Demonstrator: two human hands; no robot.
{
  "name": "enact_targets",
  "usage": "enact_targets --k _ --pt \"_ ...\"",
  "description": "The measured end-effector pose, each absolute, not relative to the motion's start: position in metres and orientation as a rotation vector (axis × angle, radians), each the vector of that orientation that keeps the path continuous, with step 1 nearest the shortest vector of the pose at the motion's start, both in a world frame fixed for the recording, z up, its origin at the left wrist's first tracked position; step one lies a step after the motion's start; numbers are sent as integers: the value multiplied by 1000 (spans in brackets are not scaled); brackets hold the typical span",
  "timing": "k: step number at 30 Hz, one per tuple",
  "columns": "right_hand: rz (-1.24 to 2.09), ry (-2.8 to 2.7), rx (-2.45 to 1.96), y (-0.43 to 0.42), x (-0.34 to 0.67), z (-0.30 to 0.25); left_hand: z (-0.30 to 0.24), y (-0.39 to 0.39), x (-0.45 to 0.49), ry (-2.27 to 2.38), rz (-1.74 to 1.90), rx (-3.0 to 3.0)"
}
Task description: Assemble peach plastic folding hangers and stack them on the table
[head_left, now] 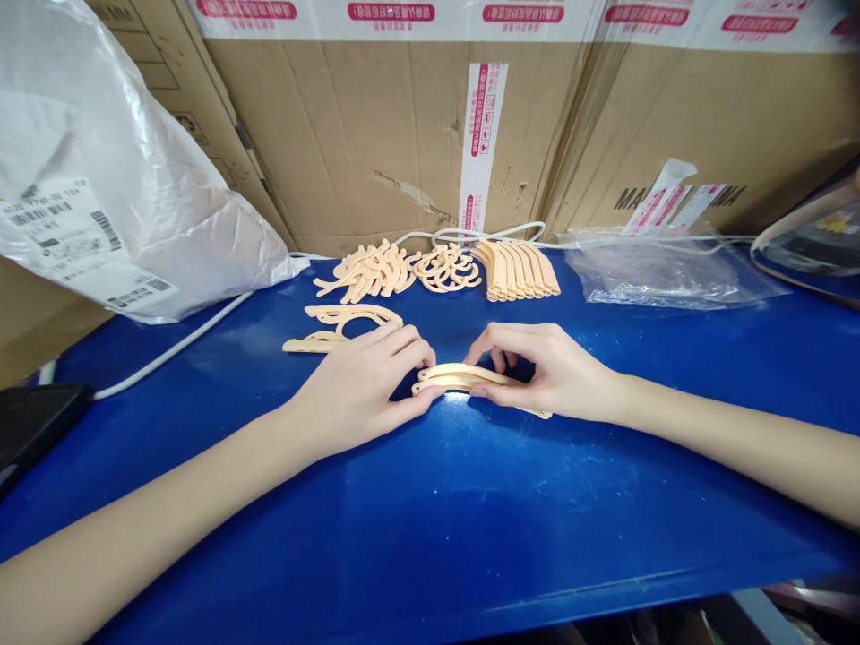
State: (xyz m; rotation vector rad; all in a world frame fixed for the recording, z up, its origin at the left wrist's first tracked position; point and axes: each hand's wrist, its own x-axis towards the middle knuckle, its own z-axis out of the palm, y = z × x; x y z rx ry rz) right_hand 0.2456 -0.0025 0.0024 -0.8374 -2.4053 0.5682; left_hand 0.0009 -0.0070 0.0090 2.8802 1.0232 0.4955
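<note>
On the blue table top [470,502] my left hand [366,385] and my right hand [544,372] both pinch a small stack of curved beige plastic strips [457,376] from either end. The stack lies low over the table between my fingertips. Two loose beige pieces [339,324] lie just behind my left hand. Further back sit a heap of curved beige pieces [369,270], a cluster of looped pieces [447,269] and a neat row of stacked strips [517,269].
Large cardboard boxes [376,143] wall off the back. A white plastic bag with labels [100,179] lies at the left, with a white cable [167,354] under it. A clear plastic bag [665,273] sits at the right. A black device [33,425] rests at the left edge.
</note>
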Motion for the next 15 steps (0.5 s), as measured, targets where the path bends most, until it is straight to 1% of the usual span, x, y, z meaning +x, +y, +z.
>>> enact_targets --k 6,15 --pt "598 -2411 -810 0 244 2 6 -7 0 901 471 2948" --pt "723 -2394 -793 2 245 3 9 -7 2 1032 443 2875"
